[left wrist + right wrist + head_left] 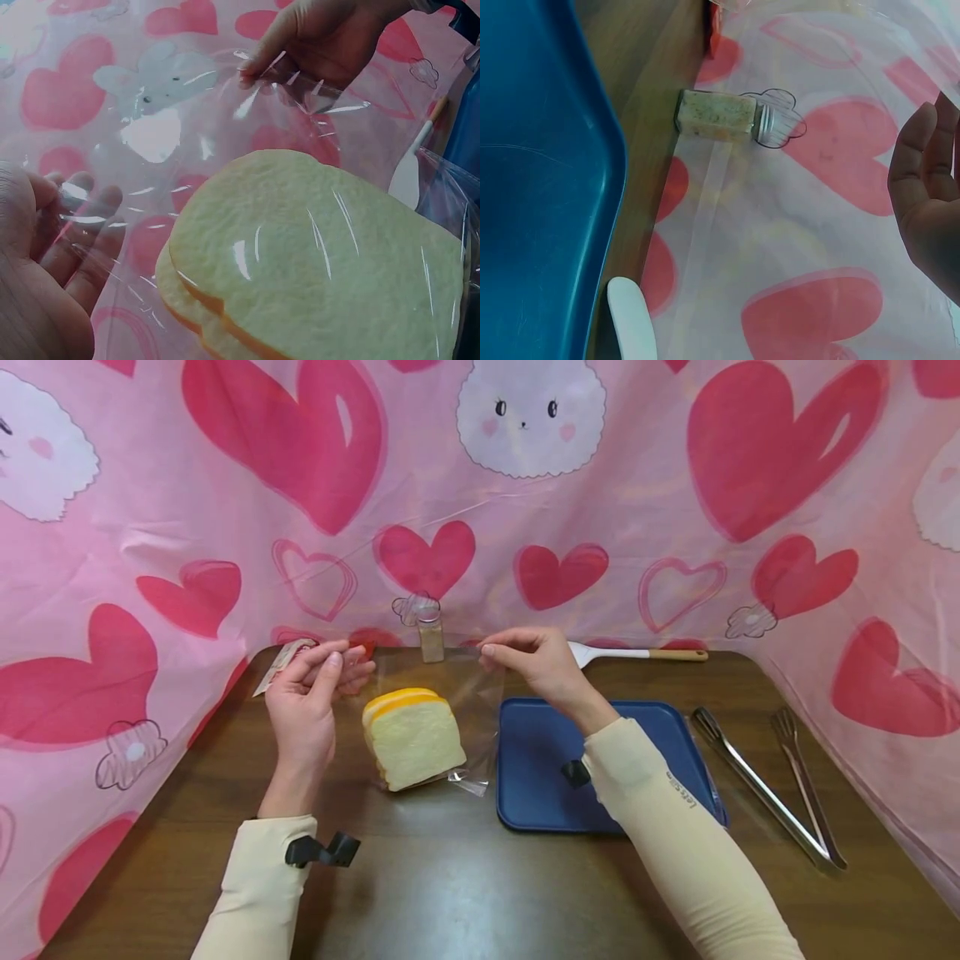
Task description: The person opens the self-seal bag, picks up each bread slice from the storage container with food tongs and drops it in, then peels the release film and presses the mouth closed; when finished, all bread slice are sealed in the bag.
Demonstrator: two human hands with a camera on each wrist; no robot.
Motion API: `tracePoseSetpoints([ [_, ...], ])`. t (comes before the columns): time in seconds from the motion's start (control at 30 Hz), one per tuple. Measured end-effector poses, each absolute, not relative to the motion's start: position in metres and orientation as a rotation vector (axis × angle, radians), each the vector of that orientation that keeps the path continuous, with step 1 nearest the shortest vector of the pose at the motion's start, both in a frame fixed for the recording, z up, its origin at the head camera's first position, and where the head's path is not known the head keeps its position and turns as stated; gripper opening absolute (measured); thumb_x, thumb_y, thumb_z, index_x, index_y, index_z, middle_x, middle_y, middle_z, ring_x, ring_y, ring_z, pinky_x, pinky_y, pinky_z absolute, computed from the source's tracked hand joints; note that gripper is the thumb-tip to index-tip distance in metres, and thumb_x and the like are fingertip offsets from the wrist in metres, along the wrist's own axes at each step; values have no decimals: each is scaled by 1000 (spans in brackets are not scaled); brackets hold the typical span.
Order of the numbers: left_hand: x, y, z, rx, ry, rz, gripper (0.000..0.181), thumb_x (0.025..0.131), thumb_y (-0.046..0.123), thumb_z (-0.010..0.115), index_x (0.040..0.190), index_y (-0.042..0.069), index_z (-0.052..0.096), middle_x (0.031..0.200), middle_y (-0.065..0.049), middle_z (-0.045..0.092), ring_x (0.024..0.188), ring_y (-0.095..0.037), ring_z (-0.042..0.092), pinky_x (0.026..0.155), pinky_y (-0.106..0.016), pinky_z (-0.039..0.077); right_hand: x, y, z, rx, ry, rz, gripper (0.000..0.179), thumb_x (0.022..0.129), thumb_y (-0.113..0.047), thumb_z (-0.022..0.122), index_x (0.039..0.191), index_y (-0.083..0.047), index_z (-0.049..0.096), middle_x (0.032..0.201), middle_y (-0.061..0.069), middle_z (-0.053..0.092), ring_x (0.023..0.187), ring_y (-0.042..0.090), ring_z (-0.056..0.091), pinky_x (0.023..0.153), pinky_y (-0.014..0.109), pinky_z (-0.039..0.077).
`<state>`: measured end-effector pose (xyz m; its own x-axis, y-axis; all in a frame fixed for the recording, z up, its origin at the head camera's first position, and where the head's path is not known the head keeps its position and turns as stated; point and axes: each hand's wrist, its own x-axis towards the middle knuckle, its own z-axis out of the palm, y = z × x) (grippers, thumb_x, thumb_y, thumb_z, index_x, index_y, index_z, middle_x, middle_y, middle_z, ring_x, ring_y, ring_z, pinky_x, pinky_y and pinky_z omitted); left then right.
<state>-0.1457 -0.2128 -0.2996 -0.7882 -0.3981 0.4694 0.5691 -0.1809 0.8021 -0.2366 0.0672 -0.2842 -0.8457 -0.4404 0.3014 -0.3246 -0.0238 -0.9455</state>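
Slices of bread with an orange-yellow edge stand inside a clear plastic bag, tilted over the wooden table. At the bag's top right, my right hand pinches the film between thumb and fingers. My left hand is at the bag's left side with its fingers loosely extended. In the left wrist view, clear film passes over the fingers of the left hand. The right wrist view shows the right hand only in part, at its edge.
A blue tray lies right of the bread, with metal tongs beyond it. Behind stand a small seasoning jar and a white spatula with a wooden handle. A printed packet is behind the left hand. Heart-patterned cloth surrounds the table.
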Motion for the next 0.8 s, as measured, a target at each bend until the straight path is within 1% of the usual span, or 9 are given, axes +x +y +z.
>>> tracePoseSetpoints([
  [0.1,-146,-215,-300,-198,-1461,-2029,21,102,0,65,118,-11,73,99,-9,83,82,-21,82,77,-34,66,-237,67,-286,-830,2130,-2034,29,99,-1,69,122,16,68,90,-7,80,84,14,77,78,24,61],
  [0.17,-146,-217,-301,-197,-1460,-2040,23,102,0,66,119,-14,71,99,-9,83,82,-21,82,77,-34,66,-238,66,-287,-825,2123,-2048,29,99,-1,69,123,16,68,90,-7,80,83,13,78,77,24,61],
  [0.27,-145,-221,-301,-181,-1475,-2051,23,101,1,67,119,-13,71,100,-9,83,84,-21,82,78,-33,65,-238,65,-288,-827,2124,-2053,28,99,-1,69,122,16,69,89,-7,79,81,12,76,77,25,62],
  [0.3,-144,-223,-301,-175,-1482,-2053,23,101,1,67,119,-12,72,100,-9,83,85,-21,82,78,-33,65,-238,65,-289,-828,2127,-2052,28,99,-1,69,122,15,69,89,-7,79,81,13,75,77,26,62],
  [0.4,-143,-227,-302,-177,-1515,-2057,23,101,2,67,120,-11,72,102,-9,83,87,-20,82,80,-32,65,-238,66,-290,-829,2120,-2065,27,100,-1,69,121,15,70,87,-6,79,79,21,74,78,29,63],
  [0.5,-144,-228,-303,-206,-1560,-2063,25,101,0,67,122,-14,70,102,-7,82,87,-19,82,81,-32,65,-238,67,-292,-826,2118,-2073,26,100,-1,68,121,15,70,86,-5,78,78,24,73,79,32,64],
  [0.57,-146,-228,-303,-219,-1588,-2064,27,99,-3,67,123,-16,68,101,-6,83,86,-18,81,81,-32,65,-238,67,-293,-823,2112,-2081,25,100,-1,68,120,15,70,86,-5,78,77,23,73,77,33,64],
  [0.7,-149,-226,-304,-195,-1608,-2041,23,96,-9,69,118,-16,71,95,-4,82,79,-15,80,77,-28,65,-238,67,-293,-809,2109,-2083,25,100,-1,69,120,13,71,86,-5,79,77,18,75,77,30,64],
  [0.8,-150,-225,-304,-160,-1597,-2021,16,94,-10,71,109,-10,77,89,-2,81,73,-13,78,74,-26,65,-238,67,-293,-799,2121,-2064,25,100,-4,70,120,11,72,88,-4,79,79,16,77,81,34,65],
])
